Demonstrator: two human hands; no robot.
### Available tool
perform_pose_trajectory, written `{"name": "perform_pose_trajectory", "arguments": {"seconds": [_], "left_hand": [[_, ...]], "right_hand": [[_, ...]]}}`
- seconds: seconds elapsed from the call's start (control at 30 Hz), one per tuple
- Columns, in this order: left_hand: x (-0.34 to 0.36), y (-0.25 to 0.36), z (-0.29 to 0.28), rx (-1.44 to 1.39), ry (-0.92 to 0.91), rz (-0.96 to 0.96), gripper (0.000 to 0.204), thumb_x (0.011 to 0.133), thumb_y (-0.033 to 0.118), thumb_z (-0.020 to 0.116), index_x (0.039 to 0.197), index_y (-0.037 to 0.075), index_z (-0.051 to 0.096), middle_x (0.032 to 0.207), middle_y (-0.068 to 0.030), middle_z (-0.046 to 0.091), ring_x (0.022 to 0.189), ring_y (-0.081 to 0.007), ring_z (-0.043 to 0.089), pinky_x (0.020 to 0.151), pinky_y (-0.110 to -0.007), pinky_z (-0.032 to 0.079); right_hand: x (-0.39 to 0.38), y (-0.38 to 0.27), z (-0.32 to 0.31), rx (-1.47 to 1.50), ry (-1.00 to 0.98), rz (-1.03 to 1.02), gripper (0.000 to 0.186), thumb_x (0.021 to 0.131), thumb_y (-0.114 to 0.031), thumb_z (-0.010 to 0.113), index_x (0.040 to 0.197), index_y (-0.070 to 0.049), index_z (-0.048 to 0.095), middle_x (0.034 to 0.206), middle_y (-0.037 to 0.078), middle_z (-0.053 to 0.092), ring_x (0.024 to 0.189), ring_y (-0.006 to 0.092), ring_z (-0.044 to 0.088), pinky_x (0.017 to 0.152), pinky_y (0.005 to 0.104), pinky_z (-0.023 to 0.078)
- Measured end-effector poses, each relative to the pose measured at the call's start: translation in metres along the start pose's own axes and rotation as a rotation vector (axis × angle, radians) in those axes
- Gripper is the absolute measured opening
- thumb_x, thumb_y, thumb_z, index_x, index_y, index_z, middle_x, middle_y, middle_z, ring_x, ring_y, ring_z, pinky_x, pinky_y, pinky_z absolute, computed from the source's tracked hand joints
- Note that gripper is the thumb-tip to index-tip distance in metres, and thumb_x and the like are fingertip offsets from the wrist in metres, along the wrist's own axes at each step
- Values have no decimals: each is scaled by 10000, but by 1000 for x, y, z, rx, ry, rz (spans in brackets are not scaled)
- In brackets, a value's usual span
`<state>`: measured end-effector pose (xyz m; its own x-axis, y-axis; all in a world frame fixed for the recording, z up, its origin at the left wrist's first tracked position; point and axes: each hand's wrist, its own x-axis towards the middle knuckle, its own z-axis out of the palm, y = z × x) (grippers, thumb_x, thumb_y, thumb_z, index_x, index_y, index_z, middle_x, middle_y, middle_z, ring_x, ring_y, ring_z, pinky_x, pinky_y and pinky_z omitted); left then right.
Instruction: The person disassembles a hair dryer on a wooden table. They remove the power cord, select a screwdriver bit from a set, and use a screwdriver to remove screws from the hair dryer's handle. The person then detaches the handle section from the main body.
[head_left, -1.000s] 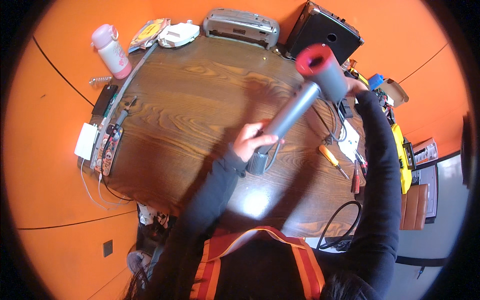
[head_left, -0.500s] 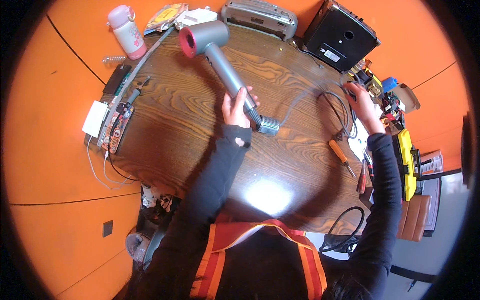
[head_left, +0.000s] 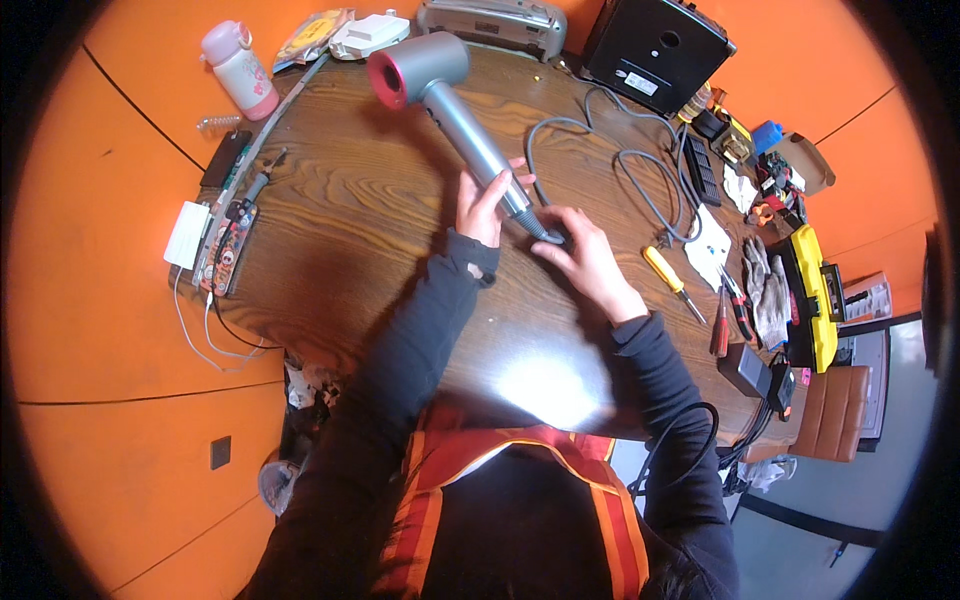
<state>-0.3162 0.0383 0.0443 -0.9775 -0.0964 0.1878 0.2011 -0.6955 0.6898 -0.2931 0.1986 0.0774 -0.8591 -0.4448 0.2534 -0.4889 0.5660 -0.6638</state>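
- The grey hair dryer is held at a slant, seemingly above the table, to the left of the yellow-handled screwdriver and farther off than it; its red-rimmed head is turned to the left.
- The lower handle is gripped by the left hand, left of the screwdriver, with the thumb and fingers closed about the tube.
- The right hand, just left of the screwdriver, is brought to the ribbed sleeve at the handle's foot. Its thumb and fingers are partly curled there; how firmly anything is pinched cannot be told, as the spot is covered by the fingers.
- The bulky head is left unsupported by the low left grip; if that grip were loosened, the dryer could be tipped or dropped, probably left of the screwdriver.
- The sleeve could be strained if the cord were bent sharply or pulled by the right hand.
- Loose loops of cord are spread beyond the screwdriver; by a sudden tug they could be snagged, and the screwdriver, or the white sheet just right of it, could be dragged along.
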Motion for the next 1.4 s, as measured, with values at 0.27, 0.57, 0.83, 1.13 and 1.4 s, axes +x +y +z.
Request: {"name": "perform_pose_trajectory", "arguments": {"seconds": [0.27,0.57,0.83,1.13,1.4], "left_hand": [[8,-7,-6,-77,121,41,429,853,50,536,1180,116,267,1046,-130,532,893,-286,596,737,-391,513],[23,-18,-14,54,237,106,493,842,51,569,1203,141,245,1030,-103,525,882,-228,597,697,-346,480],[39,-32,7,-43,413,-16,566,816,69,611,1224,101,221,1154,-127,439,898,-261,569,764,-440,494],[44,-28,5,290,436,-204,360,824,132,613,1078,10,389,970,-146,557,819,-291,610,712,-482,534],[-48,55,19,1106,-19,-208,405,892,204,513,1130,-105,405,996,-209,572,775,-259,648,628,-276,544]], "right_hand": [[-37,-75,22,-14,-120,-488,316,727,-262,671,903,-34,541,856,120,539,792,287,555,673,386,478],[-76,-109,77,562,-204,-353,142,796,-32,583,879,-17,469,780,84,505,708,205,537,671,295,443],[-127,-177,41,1182,-957,-333,137,831,-61,581,790,-18,458,676,-2,447,656,74,410,580,235,364],[-221,-163,-80,261,-191,-199,223,809,-160,593,975,-14,561,892,139,613,790,275,618,695,351,503],[-461,-95,-156,420,694,637,207,852,-13,500,1055,22,518,966,123,604,947,193,586,849,303,459]]}}
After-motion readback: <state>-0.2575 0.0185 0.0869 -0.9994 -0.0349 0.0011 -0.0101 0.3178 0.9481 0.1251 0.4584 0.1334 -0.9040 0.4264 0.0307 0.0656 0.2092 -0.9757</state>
